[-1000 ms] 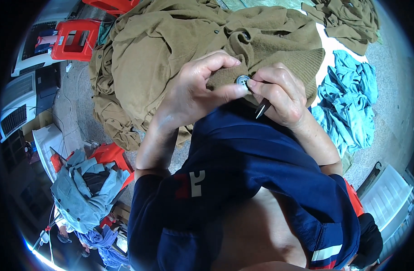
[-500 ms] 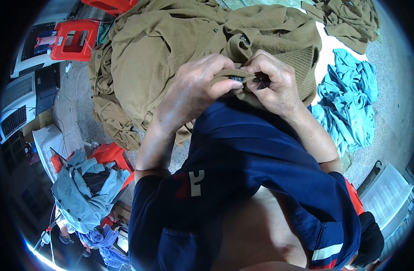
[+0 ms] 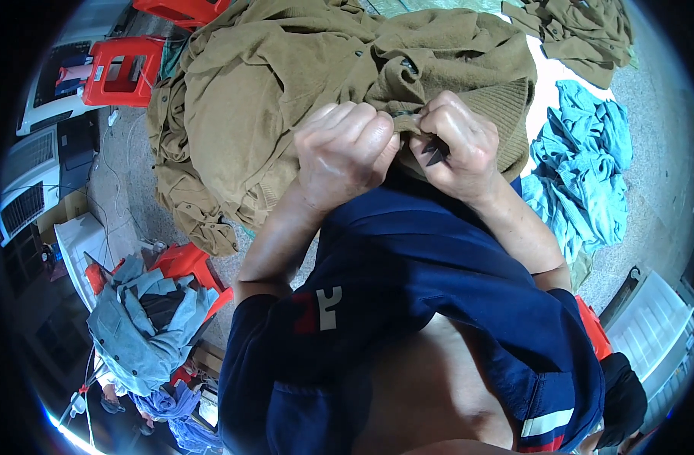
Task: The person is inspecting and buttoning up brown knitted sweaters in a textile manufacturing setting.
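A brown knitted cardigan [image 3: 476,53] with dark buttons and a ribbed edge lies across my lap. My left hand [image 3: 345,148] is closed in a fist on its buttoned edge. Close beside it, my right hand [image 3: 459,144] pinches the same edge between thumb and forefinger. Small dark thread snips [image 3: 435,153] are tucked in the right palm, their pointed blades showing below the fingers. A dark button on the gripped edge is partly visible between the hands; my fingers hide the rest.
More brown garments [image 3: 233,114] are heaped ahead and to the left. Light blue garments [image 3: 585,163] lie on the right. A red stool [image 3: 123,72] stands at the far left. Grey-blue clothes [image 3: 138,326] cover another red stool, and a clear plastic bin [image 3: 650,326] is at the lower right.
My left hand has rolled over from a thumb-and-finger pinch into a fist, its knuckles now upward. The gripped edge is bent upward between the hands. My right hand keeps the snips.
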The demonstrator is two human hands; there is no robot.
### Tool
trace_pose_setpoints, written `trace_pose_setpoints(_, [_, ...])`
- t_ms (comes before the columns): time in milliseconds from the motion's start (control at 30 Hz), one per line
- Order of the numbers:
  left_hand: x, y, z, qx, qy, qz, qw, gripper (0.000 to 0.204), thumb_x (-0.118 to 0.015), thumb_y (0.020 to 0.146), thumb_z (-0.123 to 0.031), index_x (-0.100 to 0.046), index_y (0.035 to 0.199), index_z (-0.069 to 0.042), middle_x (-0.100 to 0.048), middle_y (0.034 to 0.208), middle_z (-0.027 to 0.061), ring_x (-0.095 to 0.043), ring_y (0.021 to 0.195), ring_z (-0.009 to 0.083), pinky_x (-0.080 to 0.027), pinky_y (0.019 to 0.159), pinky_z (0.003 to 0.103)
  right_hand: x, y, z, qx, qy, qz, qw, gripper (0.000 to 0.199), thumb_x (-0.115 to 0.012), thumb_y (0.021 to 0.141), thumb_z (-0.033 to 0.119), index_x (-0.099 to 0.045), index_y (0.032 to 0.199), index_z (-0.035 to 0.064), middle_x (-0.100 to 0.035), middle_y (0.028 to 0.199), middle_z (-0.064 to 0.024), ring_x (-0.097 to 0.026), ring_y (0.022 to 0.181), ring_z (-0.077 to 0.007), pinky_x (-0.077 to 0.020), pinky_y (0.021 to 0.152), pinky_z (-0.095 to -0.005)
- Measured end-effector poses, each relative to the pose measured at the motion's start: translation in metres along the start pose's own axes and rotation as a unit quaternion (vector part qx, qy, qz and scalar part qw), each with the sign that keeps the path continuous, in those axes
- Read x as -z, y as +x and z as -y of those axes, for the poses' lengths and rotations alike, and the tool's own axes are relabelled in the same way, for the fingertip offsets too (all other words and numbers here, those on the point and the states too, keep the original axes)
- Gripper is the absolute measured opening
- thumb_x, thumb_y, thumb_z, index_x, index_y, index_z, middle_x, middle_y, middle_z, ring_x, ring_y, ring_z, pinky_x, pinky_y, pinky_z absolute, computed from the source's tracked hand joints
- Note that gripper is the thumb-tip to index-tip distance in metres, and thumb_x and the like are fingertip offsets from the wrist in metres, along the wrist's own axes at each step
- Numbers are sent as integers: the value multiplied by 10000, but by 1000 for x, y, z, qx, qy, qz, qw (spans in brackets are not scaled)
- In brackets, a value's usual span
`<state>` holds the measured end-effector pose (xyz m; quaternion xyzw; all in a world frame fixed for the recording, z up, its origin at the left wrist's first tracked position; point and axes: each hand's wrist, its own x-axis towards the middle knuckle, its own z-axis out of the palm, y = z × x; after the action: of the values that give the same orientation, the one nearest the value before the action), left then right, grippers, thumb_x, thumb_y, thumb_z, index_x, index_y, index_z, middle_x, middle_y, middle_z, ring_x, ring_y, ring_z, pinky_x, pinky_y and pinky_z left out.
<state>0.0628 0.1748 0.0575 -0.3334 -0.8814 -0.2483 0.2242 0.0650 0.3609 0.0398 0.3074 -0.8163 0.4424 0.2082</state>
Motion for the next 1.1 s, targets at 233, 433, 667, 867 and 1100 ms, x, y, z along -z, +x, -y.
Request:
trace_pose_setpoints(233, [-8, -24, 55, 126, -105, 179, 970, 112, -682, 783, -133, -666, 859, -53, -595, 808, 59, -543, 848, 246, -404, 807, 353, 28, -24, -24, -104, -150, 137, 974, 323, -680, 642, -36, -564, 937, 25, -522, 967, -127, -614, 878, -315, -530, 701, -392])
trace_pose_setpoints(433, [1, -62, 102, 226, -302, 156, 913, 142, -734, 777, -53, -659, 882, 5, -611, 876, 39, -573, 890, 170, -432, 809, 284, 63, -50, -38, -269, 37, 117, 955, 295, -655, 689, -90, -627, 967, 7, -648, 930, -105, -660, 900, -268, -526, 785, -321])
trace_pose_setpoints(667, [44, -50, 99, 438, -601, 109, 660, 177, -768, 806, -115, -633, 882, -31, -601, 785, -3, -556, 706, 67, -423, 683, 194, 72, -36, -30, -87, -6, 34, 996, 228, -716, 708, -31, -680, 921, 43, -661, 906, -62, -659, 836, -217, -520, 715, -311])
trace_pose_setpoints(867, [53, -3, 44, 347, -687, 109, 629, 210, -721, 814, -128, -643, 971, -10, -649, 916, 46, -617, 799, 112, -487, 757, 242, 53, 1, -2, 122, -45, -51, 990, 147, -757, 714, 37, -661, 825, 27, -637, 795, -69, -619, 668, -206, -488, 546, -298])
trace_pose_setpoints(1100, [37, 27, -7, 406, -602, 99, 680, 169, -678, 869, -87, -647, 1007, 7, -640, 903, 15, -580, 808, 61, -454, 734, 192, 25, 17, 4, 180, -11, -88, 980, 186, -741, 689, 7, -627, 835, 12, -631, 793, -98, -609, 616, -204, -480, 500, -282])
